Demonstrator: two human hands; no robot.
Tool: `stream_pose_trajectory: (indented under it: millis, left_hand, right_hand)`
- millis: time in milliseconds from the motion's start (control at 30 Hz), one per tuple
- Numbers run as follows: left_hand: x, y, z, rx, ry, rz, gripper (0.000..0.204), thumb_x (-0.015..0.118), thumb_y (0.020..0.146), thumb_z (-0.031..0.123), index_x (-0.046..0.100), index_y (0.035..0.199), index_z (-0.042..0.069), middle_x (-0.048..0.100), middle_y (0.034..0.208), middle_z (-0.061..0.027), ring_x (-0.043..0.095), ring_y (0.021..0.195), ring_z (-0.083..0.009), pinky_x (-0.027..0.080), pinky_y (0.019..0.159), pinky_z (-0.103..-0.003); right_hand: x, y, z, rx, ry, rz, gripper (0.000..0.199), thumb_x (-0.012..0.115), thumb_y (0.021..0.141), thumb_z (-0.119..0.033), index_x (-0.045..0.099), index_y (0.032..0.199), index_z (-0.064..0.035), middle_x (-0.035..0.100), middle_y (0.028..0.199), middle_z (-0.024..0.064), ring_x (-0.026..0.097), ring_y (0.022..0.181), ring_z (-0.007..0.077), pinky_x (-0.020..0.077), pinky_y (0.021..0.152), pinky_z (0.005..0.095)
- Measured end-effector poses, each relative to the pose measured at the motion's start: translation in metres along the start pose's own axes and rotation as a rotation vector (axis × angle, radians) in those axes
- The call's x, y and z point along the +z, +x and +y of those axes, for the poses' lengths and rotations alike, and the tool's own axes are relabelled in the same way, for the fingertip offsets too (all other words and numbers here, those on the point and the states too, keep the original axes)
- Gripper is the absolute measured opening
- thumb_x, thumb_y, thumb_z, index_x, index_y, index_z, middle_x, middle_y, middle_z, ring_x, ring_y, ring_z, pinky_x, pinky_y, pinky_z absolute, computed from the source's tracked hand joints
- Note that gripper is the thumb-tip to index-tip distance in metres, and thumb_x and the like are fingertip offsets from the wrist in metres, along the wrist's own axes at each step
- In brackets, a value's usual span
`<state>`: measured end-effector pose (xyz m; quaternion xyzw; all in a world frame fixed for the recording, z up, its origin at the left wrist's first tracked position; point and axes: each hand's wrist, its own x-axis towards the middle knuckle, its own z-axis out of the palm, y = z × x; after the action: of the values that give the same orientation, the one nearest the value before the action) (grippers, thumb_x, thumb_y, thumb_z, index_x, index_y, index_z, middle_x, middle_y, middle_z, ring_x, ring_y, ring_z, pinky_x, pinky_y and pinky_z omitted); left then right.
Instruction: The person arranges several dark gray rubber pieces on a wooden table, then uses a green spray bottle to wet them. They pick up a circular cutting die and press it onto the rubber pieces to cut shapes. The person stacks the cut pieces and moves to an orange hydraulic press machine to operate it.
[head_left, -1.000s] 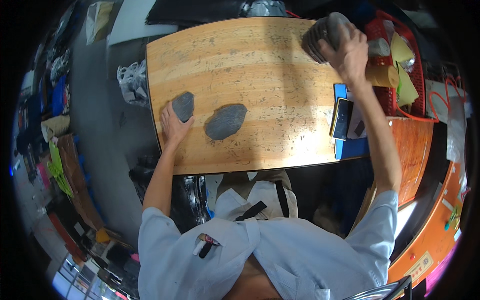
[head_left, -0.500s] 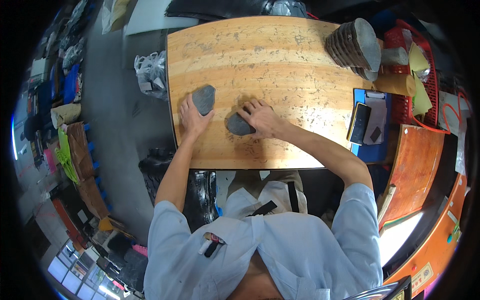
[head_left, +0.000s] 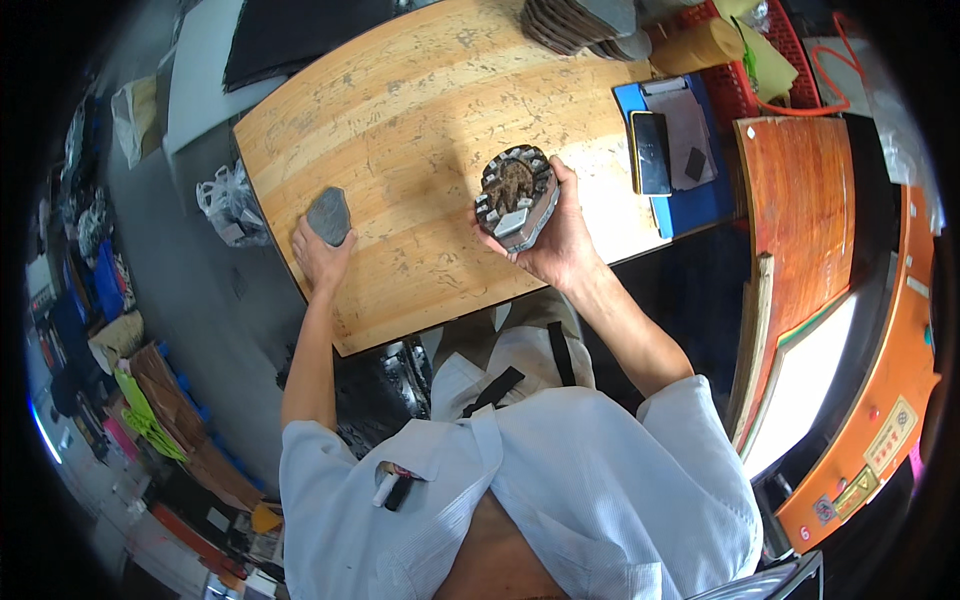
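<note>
Head view: I am gripping a round grey padded piece with a brown hollow middle [head_left: 516, 196] in my right hand [head_left: 560, 240], lifting it above the pale wooden tabletop [head_left: 420, 120]. My left hand [head_left: 320, 258] is pressing its fingers on a flat dark grey pad [head_left: 328, 215] near the tabletop's left edge. A stack of grey pads [head_left: 580, 22] and a blue clipboard [head_left: 665, 150] are lying beyond, not blocking either hand.
</note>
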<state>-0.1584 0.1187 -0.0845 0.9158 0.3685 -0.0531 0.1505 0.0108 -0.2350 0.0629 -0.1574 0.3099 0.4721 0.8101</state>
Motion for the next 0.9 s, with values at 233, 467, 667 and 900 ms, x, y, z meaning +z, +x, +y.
stream_pose_trajectory:
  millis: [233, 467, 667, 900]
  left_hand:
    - [-0.003, 0.001, 0.000, 0.006, -0.020, -0.047, 0.112, 0.088, 0.075, 0.049, 0.030, 0.157, -0.002, 0.040, 0.151, -0.0281, 0.037, 0.142, -0.0438, 0.031, 0.119, -0.053]
    - [0.001, 0.001, -0.005, 0.057, -0.019, -0.009, 0.112, 0.089, 0.075, 0.046, 0.028, 0.157, -0.002, 0.040, 0.151, -0.0281, 0.037, 0.142, -0.0444, 0.032, 0.118, -0.054]
    - [0.002, 0.001, -0.004, -0.011, -0.027, -0.017, 0.112, 0.089, 0.073, 0.042, 0.029, 0.158, 0.001, 0.040, 0.152, -0.0267, 0.037, 0.142, -0.0448, 0.033, 0.117, -0.055]
    - [0.010, 0.001, -0.011, 0.005, 0.007, 0.030, 0.112, 0.089, 0.071, 0.043, 0.030, 0.157, 0.001, 0.043, 0.146, -0.0249, 0.041, 0.137, -0.0446, 0.036, 0.115, -0.055]
  right_hand:
    - [-0.008, -0.010, -0.011, -0.018, 0.149, -0.004, 0.089, 0.064, 0.088, -0.073, 0.046, 0.139, -0.0023, 0.055, 0.132, 0.0236, 0.066, 0.114, 0.0409, 0.0636, 0.089, 0.0558]
    - [0.007, -0.017, -0.024, -0.076, -0.136, 0.151, 0.087, 0.061, 0.090, -0.074, 0.048, 0.145, -0.0086, 0.062, 0.127, 0.0177, 0.067, 0.109, 0.0332, 0.0580, 0.092, 0.0531]
    - [0.075, -0.045, -0.113, -0.751, -1.557, 0.231, 0.085, 0.075, 0.085, -0.060, 0.063, 0.128, 0.0125, 0.070, 0.106, 0.0255, 0.071, 0.092, 0.0293, 0.0611, 0.079, 0.0427]
    - [0.164, 0.041, -0.240, -1.229, -2.410, 0.817, 0.087, 0.078, 0.071, -0.069, 0.068, 0.106, 0.0102, 0.072, 0.103, 0.0281, 0.073, 0.088, 0.0364, 0.0606, 0.076, 0.0447]
